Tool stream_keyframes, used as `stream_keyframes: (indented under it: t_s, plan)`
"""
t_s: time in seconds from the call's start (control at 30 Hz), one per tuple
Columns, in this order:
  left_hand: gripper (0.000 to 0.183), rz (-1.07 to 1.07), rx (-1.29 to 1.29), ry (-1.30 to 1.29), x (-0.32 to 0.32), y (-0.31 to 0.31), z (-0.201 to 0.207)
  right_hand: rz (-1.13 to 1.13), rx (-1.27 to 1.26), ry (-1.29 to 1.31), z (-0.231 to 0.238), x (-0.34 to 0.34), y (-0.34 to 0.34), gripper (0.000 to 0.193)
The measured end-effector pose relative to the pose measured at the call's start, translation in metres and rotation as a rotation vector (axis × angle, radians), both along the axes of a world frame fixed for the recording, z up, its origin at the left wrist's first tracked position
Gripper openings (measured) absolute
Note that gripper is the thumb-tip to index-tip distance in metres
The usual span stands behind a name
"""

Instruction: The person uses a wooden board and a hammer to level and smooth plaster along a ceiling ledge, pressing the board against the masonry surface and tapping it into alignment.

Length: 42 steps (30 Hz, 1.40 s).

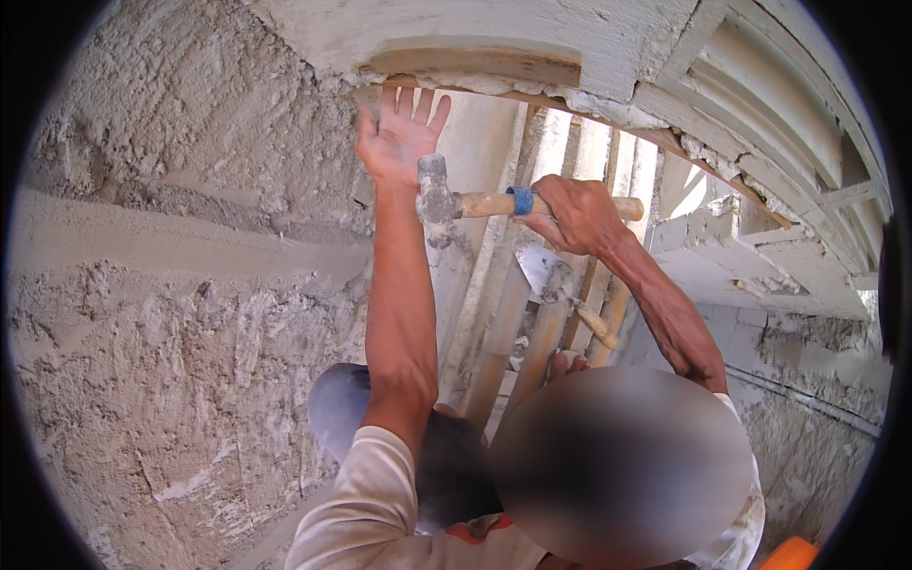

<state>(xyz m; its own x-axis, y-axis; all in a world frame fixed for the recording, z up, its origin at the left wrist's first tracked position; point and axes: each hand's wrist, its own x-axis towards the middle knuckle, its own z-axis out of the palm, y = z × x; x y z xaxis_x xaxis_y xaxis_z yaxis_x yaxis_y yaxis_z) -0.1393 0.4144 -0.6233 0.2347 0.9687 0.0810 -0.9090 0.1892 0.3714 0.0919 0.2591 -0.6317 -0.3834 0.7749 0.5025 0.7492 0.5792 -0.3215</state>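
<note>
My left hand point(404, 142) is raised, palm showing and fingers spread, with its fingertips at the edge of a wooden strip point(475, 63) overhead. It holds nothing. My right hand point(577, 217) is wrapped round the wooden handle of a club hammer point(489, 205) that has a blue band on it. The hammer lies level, and its dusty metal head is beside my left wrist. Below the hammer, a trowel point(591, 320) with a wooden handle rests by long poles or planks point(543, 342); its blade is partly coated in mortar.
Rough mortar covers the wall point(190, 361) on the left. A pale concrete frame with slatted openings point(760, 95) curves across the upper right, its lower edge broken. Grey blocks point(722, 247) stand at right. An orange object point(790, 554) shows at the lower right rim.
</note>
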Motion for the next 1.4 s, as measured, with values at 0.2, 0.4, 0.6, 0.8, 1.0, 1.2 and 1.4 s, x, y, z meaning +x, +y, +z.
stream_keyframes:
  t_s: [0.2,0.4,0.6,0.8,1.0,1.2,1.4]
  plan:
    - [0.059,0.024,-0.043,0.201,-0.006,-0.011,-0.008,-0.026,-0.312,0.079,0.007,-0.018,0.008,0.045]
    - [0.067,-0.108,0.237,0.762,0.027,-0.032,-0.003,-0.259,-0.800,0.446,-0.048,0.013,0.013,0.032]
    - [0.096,-0.138,0.097,0.288,0.034,-0.033,0.023,-0.285,-0.921,0.971,-0.050,0.040,0.040,0.031]
    - [0.088,0.287,-0.234,0.194,0.002,-0.008,0.048,-0.419,-0.862,0.895,-0.030,0.058,0.062,0.051]
    - [0.057,0.314,-0.231,0.615,-0.036,-0.004,0.063,-0.510,-0.802,0.616,-0.041,0.027,0.028,0.053]
    - [0.046,0.016,-0.020,1.558,-0.070,-0.051,0.140,-0.087,-0.699,0.542,-0.018,-0.024,-0.002,0.054]
    - [0.048,0.226,0.111,1.942,-0.108,-0.130,0.122,0.095,0.107,0.534,0.104,-0.105,0.028,0.056]
